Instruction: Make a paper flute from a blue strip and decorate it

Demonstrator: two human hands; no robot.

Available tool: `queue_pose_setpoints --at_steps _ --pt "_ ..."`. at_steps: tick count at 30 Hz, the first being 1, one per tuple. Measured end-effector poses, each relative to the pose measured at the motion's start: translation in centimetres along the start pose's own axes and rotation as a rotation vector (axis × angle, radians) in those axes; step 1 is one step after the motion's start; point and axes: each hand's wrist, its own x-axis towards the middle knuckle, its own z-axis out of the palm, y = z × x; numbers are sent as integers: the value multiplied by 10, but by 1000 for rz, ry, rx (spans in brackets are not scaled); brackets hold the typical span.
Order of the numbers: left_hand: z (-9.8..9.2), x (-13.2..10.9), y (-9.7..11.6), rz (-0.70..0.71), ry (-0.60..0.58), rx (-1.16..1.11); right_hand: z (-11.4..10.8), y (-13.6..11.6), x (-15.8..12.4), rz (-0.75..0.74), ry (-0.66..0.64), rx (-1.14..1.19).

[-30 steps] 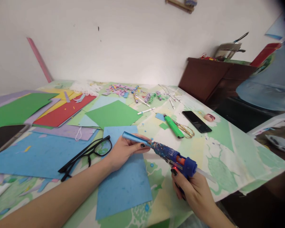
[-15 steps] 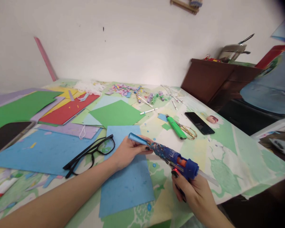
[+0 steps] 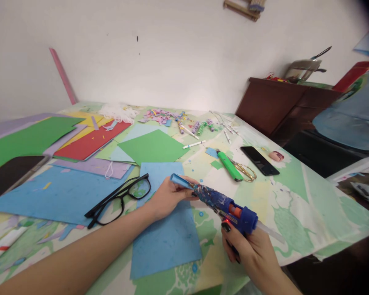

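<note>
My right hand [image 3: 247, 250] grips a blue hot glue gun [image 3: 218, 201] with a small red light lit and a clear glue stick out of its back. Between the thumb and fingers of my left hand [image 3: 170, 196] is a rolled strip of blue foam sheet [image 3: 181, 180]. The gun's nozzle meets the strip's right end; whether it touches cannot be made out. Below both hands lies a flat blue foam sheet [image 3: 169, 246]. Black-framed glasses [image 3: 119, 198] rest left of it.
A green box cutter [image 3: 229, 166], gold-handled scissors [image 3: 247, 171] and a black phone [image 3: 260, 161] lie to the right. Green [image 3: 153, 146] and red sheets [image 3: 92, 141] spread leftward. Behind are paper scraps [image 3: 158, 116] and white string [image 3: 118, 112].
The whole view has shifted slightly, moving things a little to the right in the picture. Both hands keep their hold, and the nozzle stays at the strip's edge.
</note>
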Motion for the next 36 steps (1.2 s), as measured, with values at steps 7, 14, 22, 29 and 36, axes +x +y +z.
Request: queue_pose_setpoints --at_steps 7,14,22,29,36 --pt "2 0 4 13 3 78 1 -4 1 -18 -16 34" --pt "5 -3 8 17 30 126 4 -9 2 -55 -26 68" --pt "8 -3 12 76 1 146 7 -22 6 -32 -31 138" --pt "10 -5 16 123 -6 219 10 -28 6 -36 -47 174" --pt "9 -3 11 91 3 162 6 -15 -5 -16 72 114"
